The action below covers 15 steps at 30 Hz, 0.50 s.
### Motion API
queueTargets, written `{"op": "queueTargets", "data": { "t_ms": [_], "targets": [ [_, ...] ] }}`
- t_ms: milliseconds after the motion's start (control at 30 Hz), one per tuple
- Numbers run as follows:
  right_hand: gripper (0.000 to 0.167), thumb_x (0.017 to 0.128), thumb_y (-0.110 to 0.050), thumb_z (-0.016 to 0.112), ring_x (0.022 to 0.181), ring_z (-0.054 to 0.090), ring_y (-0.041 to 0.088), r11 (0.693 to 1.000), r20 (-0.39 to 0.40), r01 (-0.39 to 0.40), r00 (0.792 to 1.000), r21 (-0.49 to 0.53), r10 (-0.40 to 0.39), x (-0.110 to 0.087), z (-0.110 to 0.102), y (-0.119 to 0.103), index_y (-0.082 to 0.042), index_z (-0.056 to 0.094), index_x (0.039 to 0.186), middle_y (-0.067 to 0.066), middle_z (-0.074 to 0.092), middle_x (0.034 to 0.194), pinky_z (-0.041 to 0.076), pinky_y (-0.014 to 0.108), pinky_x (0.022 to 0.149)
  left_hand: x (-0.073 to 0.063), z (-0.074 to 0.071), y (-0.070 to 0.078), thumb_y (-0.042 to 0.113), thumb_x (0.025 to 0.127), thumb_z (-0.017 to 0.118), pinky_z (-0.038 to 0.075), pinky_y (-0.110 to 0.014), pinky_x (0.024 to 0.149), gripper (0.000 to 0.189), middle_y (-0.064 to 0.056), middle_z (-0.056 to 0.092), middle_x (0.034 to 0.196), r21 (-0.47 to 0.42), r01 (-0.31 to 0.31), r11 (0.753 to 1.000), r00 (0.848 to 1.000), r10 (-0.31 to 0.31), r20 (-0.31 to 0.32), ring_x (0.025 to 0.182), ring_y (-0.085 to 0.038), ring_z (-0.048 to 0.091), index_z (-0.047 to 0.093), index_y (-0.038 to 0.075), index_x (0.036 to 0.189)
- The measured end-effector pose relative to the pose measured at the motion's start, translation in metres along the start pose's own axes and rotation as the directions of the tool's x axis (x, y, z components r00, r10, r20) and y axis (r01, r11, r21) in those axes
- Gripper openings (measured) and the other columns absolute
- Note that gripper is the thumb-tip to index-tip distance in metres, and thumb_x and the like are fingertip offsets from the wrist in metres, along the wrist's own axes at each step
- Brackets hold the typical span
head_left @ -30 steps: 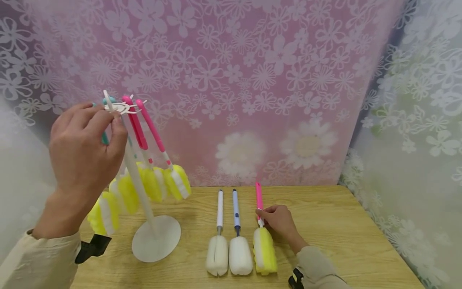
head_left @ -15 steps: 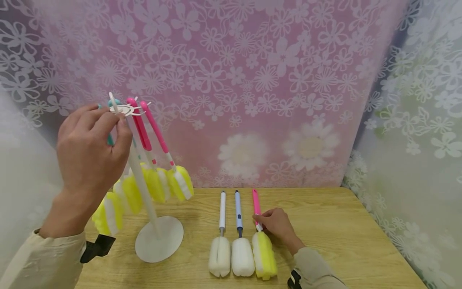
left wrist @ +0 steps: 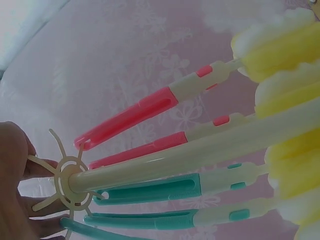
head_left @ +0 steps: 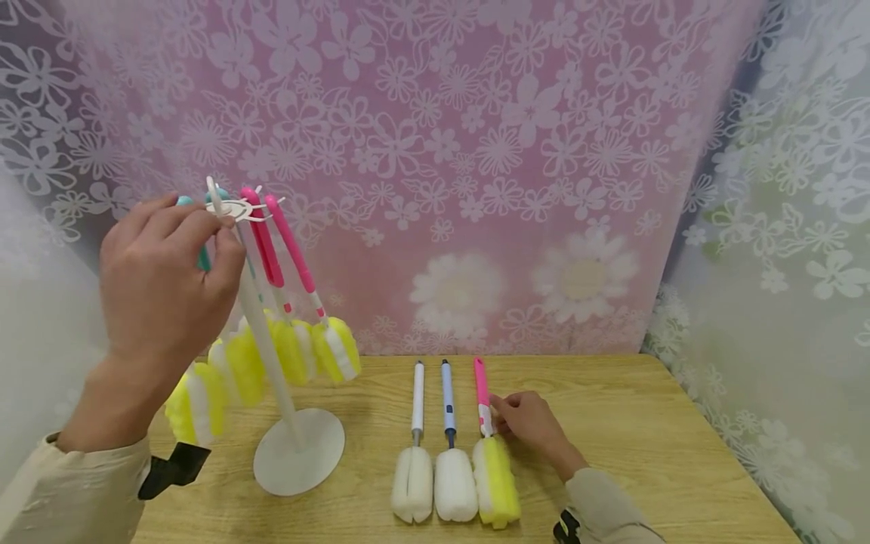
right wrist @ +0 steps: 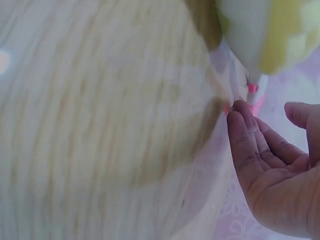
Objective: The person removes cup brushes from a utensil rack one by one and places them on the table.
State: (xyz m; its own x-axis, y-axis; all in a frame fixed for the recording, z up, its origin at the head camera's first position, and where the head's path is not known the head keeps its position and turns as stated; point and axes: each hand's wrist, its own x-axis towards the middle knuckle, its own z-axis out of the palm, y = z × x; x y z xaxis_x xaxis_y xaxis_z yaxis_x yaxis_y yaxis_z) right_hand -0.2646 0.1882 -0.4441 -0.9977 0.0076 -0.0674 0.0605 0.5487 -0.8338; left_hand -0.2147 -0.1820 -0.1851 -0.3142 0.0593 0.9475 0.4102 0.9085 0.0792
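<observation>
My left hand (head_left: 170, 276) grips the top ring of a white hanging rack (head_left: 261, 340), which tilts with its round base at the table. Sponge bottle brushes hang from its hooks: pink-handled ones (left wrist: 135, 120) and teal-handled ones (left wrist: 150, 192), all with yellow-and-white heads. On the table at the right, my right hand (head_left: 533, 423) is beside a pink-handled bottle brush (head_left: 496, 483), fingertips right at its neck. Its fingers are fairly straight and the thumb stands apart in the right wrist view. Left of that brush lie a blue-handled brush (head_left: 455, 483) and a white-handled brush (head_left: 411, 483).
The wooden table (head_left: 612, 453) meets a pink flowered curtain (head_left: 435, 189) at its back edge. Another pale flowered sheet (head_left: 802, 302) hangs along the right side. Brush heads on the rack reach out behind and left of its pole.
My right hand has let go of the pink brush's handle and drawn slightly to the right. Earlier, that brush shifted a little toward the blue one. My left hand keeps its grip on the rack.
</observation>
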Motion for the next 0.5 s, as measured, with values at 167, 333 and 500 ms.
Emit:
{"op": "queueTargets", "data": {
  "t_ms": [167,333,500],
  "targets": [
    [0.033,0.097,-0.024,0.055,0.068,0.065,0.023,0.999,-0.010,0.008,1.000,0.033,-0.008,-0.004,-0.008,-0.006,0.006,0.067,0.092,0.011,0.065,0.075,0.056,0.036,0.065,0.002,-0.006,-0.001,0.026,0.089,0.044,0.033,-0.050,0.103,0.040,-0.022,0.067,0.097,0.021,-0.011,1.000,0.999,0.010,0.045,0.113,-0.040,0.053,0.070,-0.004,0.090],
    [0.034,0.097,-0.026,0.055,0.069,0.064,0.022,0.999,-0.026,0.007,1.000,0.033,-0.006,-0.006,-0.012,-0.007,0.006,0.066,0.093,0.011,0.066,0.077,0.056,0.035,0.066,0.002,-0.011,-0.002,0.026,0.088,0.042,0.036,-0.056,0.092,0.040,-0.023,0.066,0.092,0.057,-0.032,0.998,0.997,0.028,0.068,0.102,-0.042,0.053,0.070,-0.003,0.090],
    [0.031,0.097,-0.024,0.055,0.068,0.063,0.020,0.998,-0.048,0.019,0.999,0.056,-0.016,-0.006,-0.016,-0.009,0.005,0.067,0.096,0.011,0.065,0.078,0.056,0.033,0.065,0.004,-0.014,-0.002,0.027,0.088,0.037,0.037,-0.057,0.087,0.043,-0.022,0.066,0.085,0.079,-0.076,0.994,0.994,0.070,0.082,0.095,-0.041,0.052,0.070,-0.002,0.088]
  ]
}}
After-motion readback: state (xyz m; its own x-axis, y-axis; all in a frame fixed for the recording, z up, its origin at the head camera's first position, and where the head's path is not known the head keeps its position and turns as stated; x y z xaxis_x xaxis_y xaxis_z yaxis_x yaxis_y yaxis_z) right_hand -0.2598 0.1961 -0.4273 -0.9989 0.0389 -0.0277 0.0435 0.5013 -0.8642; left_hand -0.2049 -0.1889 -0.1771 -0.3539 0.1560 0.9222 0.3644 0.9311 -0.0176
